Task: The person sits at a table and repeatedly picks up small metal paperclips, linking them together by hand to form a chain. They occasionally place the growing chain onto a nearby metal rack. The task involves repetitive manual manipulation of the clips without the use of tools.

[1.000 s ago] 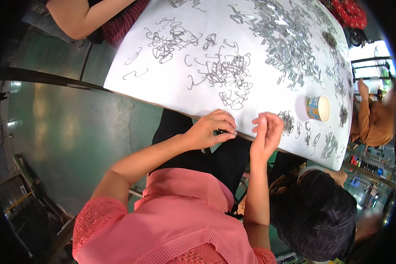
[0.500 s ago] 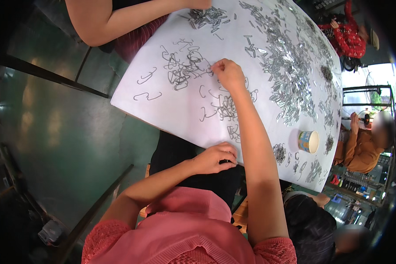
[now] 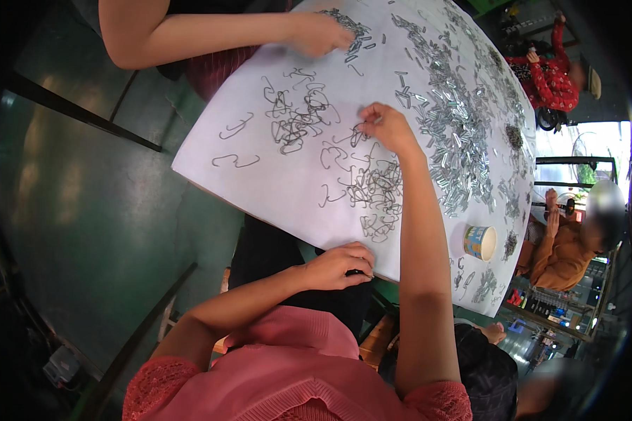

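Bent wire hooks lie in two loose heaps on the white table (image 3: 211, 184): a farther-left heap (image 3: 295, 123) and a nearer one (image 3: 376, 186). My right hand (image 3: 390, 130) is above the far end of the nearer heap, fingertips pinched on a wire hook (image 3: 358, 133); its exact outline is partly hidden by the fingers. At the table's near edge rests my left hand (image 3: 343, 266), its fingers curled inward. Whatever it may hold is hidden. Beyond my right hand spreads a large pile of shiny oblong metal links (image 3: 453, 140).
At the far left, a co-worker's hand (image 3: 323, 35) is over a small pile of metal links (image 3: 354, 31). A paper cup (image 3: 479, 243) stands at the right, near another small metal pile (image 3: 484, 286). Other people sit around the table's right side.
My right hand has moved from beside the left heap toward the nearer heap, still pinching. The co-worker's hand has come farther over the table. My left hand stays at the edge.
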A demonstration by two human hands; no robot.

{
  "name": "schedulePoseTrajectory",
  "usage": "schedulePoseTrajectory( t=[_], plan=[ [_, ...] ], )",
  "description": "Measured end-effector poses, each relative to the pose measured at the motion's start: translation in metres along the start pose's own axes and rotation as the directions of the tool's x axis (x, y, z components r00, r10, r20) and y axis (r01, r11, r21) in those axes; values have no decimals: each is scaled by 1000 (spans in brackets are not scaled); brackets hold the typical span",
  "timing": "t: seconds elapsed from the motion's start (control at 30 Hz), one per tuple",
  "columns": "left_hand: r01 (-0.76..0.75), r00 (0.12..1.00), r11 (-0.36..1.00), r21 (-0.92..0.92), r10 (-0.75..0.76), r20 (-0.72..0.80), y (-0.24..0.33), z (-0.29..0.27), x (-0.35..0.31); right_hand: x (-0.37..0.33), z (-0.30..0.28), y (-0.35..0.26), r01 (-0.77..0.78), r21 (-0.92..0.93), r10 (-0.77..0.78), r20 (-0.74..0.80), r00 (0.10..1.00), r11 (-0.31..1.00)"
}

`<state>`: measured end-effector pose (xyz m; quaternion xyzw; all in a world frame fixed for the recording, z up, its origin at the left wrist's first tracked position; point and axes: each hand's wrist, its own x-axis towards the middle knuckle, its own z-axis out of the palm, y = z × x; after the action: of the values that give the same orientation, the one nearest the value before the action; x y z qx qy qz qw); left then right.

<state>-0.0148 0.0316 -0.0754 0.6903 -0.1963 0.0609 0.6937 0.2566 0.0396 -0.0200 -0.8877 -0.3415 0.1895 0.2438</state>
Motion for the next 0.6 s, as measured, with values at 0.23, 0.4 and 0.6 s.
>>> schedulePoseTrajectory(
  t=[0.23, 0.4, 0.6],
  plan=[
    [-7, 1000, 1000, 17, 7, -23, 1, -1, -1, -39, -23, 9, -171, -305, 215, 118, 969, 937],
    [14, 1000, 1000, 12, -15, 9, 4, -2, 3, -46, -19, 25, -29, -136, 25, -26, 999, 990],
    [62, 998, 998, 1, -62, 1, 6, -1, 3, -50, -8, 14, -19, -70, 19, -5, 1000, 997]
  ],
)
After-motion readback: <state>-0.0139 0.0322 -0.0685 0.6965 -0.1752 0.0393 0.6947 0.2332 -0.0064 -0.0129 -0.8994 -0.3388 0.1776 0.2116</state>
